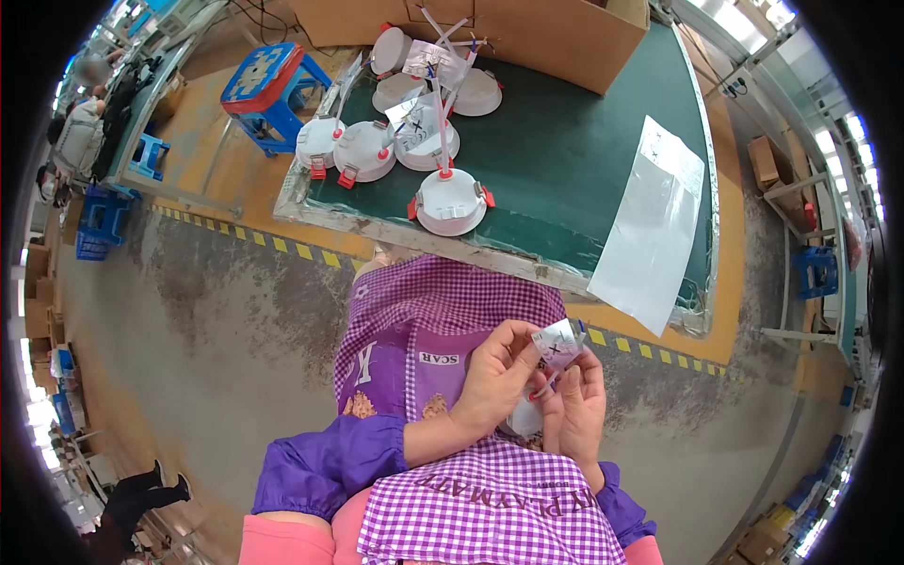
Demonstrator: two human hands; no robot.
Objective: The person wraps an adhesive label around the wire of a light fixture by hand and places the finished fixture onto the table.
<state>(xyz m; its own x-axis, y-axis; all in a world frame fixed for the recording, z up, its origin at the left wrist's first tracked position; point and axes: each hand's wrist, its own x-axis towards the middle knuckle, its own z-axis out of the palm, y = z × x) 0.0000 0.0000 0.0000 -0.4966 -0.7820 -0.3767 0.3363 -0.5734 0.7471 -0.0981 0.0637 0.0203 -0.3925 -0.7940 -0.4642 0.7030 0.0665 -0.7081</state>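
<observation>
My left hand (pixel 499 377) pinches a small silvery printed label (pixel 557 345) above my lap. On the other side of the label, my right hand (pixel 576 403) has its fingers closed around a thin white cable. This cable runs down to a round white lamp (pixel 524 416), partly hidden between the hands and resting near the checked apron. In front, a white round lamp with red clips (pixel 451 203) lies at the near edge of the green table (pixel 546 188). Several similar lamps (pixel 364 151) with cables and labels are grouped behind it.
A large cardboard box (pixel 565 38) stands at the table's back. A clear plastic sheet of labels (pixel 654 221) overhangs the near right edge. A blue and red stool (pixel 268 89) is left of the table. A person's legs (pixel 141 494) show at lower left.
</observation>
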